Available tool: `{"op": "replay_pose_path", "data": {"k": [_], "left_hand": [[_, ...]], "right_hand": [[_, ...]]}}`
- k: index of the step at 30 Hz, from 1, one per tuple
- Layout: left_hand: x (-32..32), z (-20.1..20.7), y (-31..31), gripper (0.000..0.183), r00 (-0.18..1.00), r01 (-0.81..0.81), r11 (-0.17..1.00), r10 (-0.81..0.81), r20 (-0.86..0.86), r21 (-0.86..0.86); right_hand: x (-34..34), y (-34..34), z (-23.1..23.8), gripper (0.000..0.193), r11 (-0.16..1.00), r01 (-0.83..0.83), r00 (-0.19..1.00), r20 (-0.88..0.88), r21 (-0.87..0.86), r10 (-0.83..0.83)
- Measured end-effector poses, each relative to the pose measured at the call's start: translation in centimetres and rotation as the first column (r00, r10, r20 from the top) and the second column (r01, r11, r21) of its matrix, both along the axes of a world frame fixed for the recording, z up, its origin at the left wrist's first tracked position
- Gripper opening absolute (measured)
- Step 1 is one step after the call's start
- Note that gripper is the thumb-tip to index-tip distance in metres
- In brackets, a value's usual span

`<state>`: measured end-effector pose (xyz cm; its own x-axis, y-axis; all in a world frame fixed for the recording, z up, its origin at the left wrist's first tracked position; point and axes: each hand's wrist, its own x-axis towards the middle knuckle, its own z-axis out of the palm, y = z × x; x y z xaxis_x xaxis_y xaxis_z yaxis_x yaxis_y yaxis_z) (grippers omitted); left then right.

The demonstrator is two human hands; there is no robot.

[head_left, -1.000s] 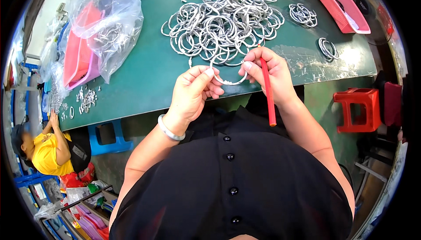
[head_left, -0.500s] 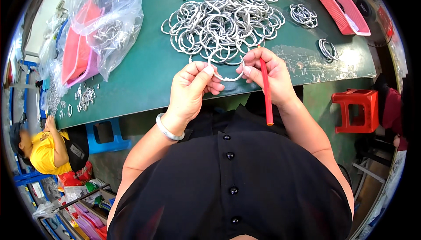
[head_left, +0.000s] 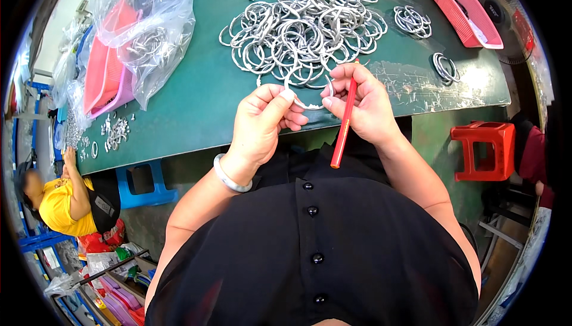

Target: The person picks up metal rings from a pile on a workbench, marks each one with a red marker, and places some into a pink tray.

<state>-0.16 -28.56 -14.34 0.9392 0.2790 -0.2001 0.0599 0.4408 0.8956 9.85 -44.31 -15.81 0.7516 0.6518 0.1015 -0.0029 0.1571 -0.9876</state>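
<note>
A thin open silvery ring, like a bangle (head_left: 310, 107), is held upright near the table's front edge. Its left side is pinched between the thumb and fingers of my left hand (head_left: 257, 120). At its right end are the thumb and fingertips of my right hand (head_left: 370, 105); whether they grip it or only touch it is hard to see. A red pencil (head_left: 343, 135) lies slantwise in my right hand, its plain end pointing down toward me. Just beyond both hands is a large heap of similar silvery open rings (head_left: 298, 37).
Smaller ring groups lie at right, one a small pile (head_left: 412, 22), one a short stack (head_left: 445, 68). A pink basket (head_left: 462, 10) stands far right. At left are a plastic bag (head_left: 161, 58), a coral basket (head_left: 102, 73) and small metal parts (head_left: 117, 133). A person in yellow (head_left: 68, 207) sits beyond.
The red pencil has swung in my right hand, its lower end moving left. My right thumb has shifted slightly along the bangle's end. My left hand keeps its pinch.
</note>
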Motion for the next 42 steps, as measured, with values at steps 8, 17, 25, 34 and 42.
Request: {"op": "replay_pose_path", "data": {"k": [8,17,25,34,42], "left_hand": [[-0.3,-0.5,-0.2,0.01,0.997,-0.01,0.986,-0.002,0.073,0.166],[-0.6,-0.5,0.6,0.015,0.817,-0.423,0.401,-0.218,0.534,0.812],[-0.6,0.3,0.9,0.015,0.792,-0.486,0.285,-0.257,0.554,0.826],[-0.7,-0.4,1.2,0.017,0.845,-0.405,0.379,-0.191,0.499,0.832],[-0.5,-1.5,0.8,0.017,0.947,-0.18,0.803,-0.015,0.322,0.569]], "right_hand": [[-0.1,-0.3,0.5,0.03,1.0,0.03,0.998,-0.06,-0.004,-0.03],[-0.1,-0.6,0.1,0.014,0.987,0.022,0.977,0.207,0.161,-0.056],[-0.1,-1.0,0.2,0.017,0.989,0.011,0.913,0.401,0.145,-0.069],[0.0,-0.8,1.4,0.019,0.98,0.094,0.828,0.533,0.177,-0.176],[0.3,-0.3,3.5,0.021,0.993,0.019,0.604,0.79,0.118,-0.105]]}}
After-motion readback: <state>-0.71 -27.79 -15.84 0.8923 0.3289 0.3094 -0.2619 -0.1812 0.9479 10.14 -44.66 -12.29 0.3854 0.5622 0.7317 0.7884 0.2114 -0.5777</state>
